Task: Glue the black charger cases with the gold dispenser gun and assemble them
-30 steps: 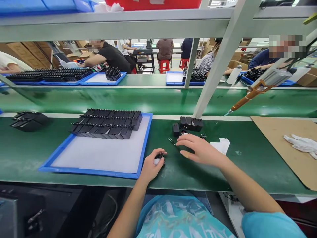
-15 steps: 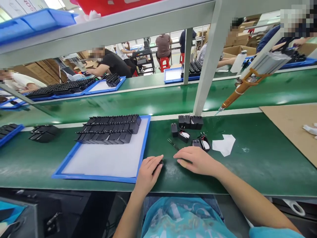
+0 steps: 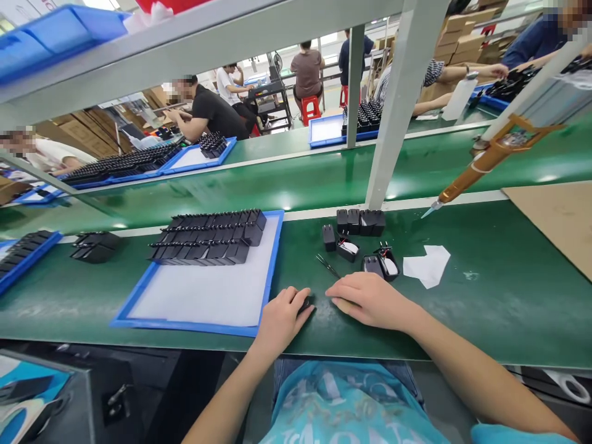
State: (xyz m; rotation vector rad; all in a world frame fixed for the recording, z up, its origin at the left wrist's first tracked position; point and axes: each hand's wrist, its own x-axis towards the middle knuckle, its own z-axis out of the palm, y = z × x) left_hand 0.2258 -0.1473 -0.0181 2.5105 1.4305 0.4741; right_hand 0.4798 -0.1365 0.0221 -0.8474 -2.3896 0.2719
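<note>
My left hand (image 3: pixel 283 316) is closed around a black adapter case (image 3: pixel 306 303), mostly hidden by the fingers, low over the green bench. To its right, my right hand (image 3: pixel 365 299) has its fingers drawn together, pointing left; whatever they hold is hidden. Tweezers (image 3: pixel 327 266) lie just beyond its fingertips, their rear end covered by the hand. Behind them are a closed black plug adapter (image 3: pixel 328 237) and an open one (image 3: pixel 347 248) with a white insert and red wire. Another open adapter (image 3: pixel 390 266) stands beside a closed one (image 3: pixel 372 265), close to my right knuckles.
A blue-rimmed tray (image 3: pixel 185 325) at left carries rows of black adapters (image 3: pixel 208 240). More adapters (image 3: pixel 361 222) stand in a row at the back. White paper (image 3: pixel 426 266) lies at right, under an orange dispenser (image 3: pixel 476 169) with a pointed tip. A grey post (image 3: pixel 391 105) rises behind.
My left fingers have shifted around the black case, showing more of it. My right hand has drawn slightly back from the tweezers, which stay put. The whole view has shifted a little.
</note>
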